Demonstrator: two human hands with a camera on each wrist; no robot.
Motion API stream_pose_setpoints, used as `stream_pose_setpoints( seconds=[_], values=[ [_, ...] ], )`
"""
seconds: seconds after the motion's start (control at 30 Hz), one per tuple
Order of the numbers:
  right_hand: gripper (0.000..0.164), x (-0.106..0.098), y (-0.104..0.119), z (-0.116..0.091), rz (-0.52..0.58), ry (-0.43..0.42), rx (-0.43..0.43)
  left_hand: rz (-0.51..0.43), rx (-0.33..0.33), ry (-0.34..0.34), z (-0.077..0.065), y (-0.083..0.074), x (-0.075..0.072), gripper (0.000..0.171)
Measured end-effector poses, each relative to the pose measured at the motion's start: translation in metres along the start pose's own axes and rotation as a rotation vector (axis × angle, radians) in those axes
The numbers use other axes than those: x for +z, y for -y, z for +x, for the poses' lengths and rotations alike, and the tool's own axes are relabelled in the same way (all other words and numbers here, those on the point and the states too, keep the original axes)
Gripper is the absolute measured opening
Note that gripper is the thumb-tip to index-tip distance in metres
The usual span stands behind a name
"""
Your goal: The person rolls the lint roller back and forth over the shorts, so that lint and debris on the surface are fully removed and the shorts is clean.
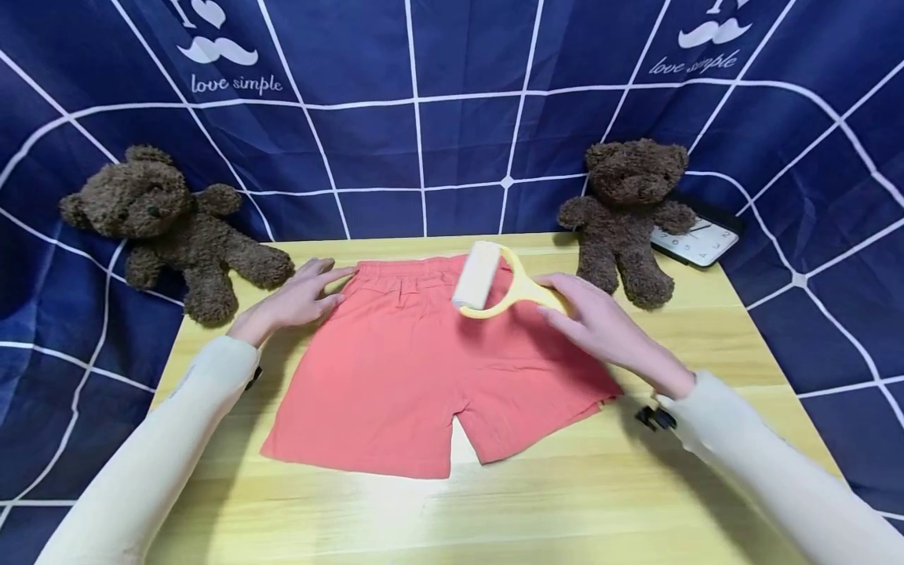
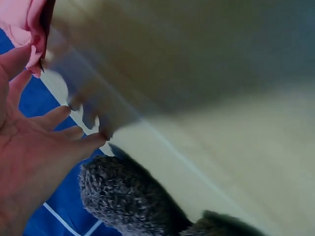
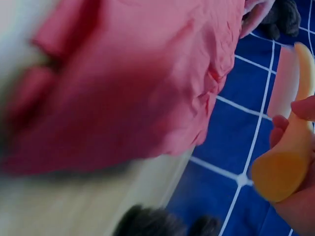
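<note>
A pair of coral-red shorts [image 1: 381, 377] lies spread on the wooden table, waistband toward the back wall. At the waistband's left corner, my left hand [image 1: 300, 297] touches the cloth, its fingers spread and mostly straight. In the left wrist view, that hand [image 2: 34, 137] has fingertips at a fold of the shorts [image 2: 24, 24]. My right hand [image 1: 600, 318] grips the yellow handle of a lint roller [image 1: 523, 290], whose white roll is over the right part of the waistband. The right wrist view shows the lint roller's handle [image 3: 283, 169] in the curled fingers, apart from the shorts [image 3: 133, 88].
One brown teddy bear [image 1: 180, 224] leans at the table's back left, near my left hand. Another teddy bear [image 1: 628, 212] sits at the back right, in front of a white-faced clock [image 1: 695, 239]. A blue cloth with white lines [image 1: 367, 149] hangs behind the table [image 1: 367, 522].
</note>
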State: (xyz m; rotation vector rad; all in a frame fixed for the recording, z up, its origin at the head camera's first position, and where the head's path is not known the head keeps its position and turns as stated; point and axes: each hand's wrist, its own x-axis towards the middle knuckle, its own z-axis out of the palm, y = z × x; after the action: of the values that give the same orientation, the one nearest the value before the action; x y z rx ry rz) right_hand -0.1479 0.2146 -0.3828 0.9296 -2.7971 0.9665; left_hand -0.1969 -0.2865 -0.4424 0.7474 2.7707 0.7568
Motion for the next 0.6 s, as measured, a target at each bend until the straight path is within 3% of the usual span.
stream_pose_setpoints(
  seconds=[0.27,0.43,0.6],
  values=[
    [0.035,0.044,0.017,0.084,-0.02,0.095,-0.18,0.099,-0.055,0.164,0.02,-0.002,-0.019,0.061],
    [0.034,0.071,0.026,0.124,-0.045,0.179,-0.187,0.096,-0.08,0.237,0.024,-0.002,-0.024,0.067],
    [0.026,0.092,0.032,0.153,-0.035,0.241,-0.138,0.068,-0.092,0.274,0.025,0.0,-0.027,0.076]
  ],
)
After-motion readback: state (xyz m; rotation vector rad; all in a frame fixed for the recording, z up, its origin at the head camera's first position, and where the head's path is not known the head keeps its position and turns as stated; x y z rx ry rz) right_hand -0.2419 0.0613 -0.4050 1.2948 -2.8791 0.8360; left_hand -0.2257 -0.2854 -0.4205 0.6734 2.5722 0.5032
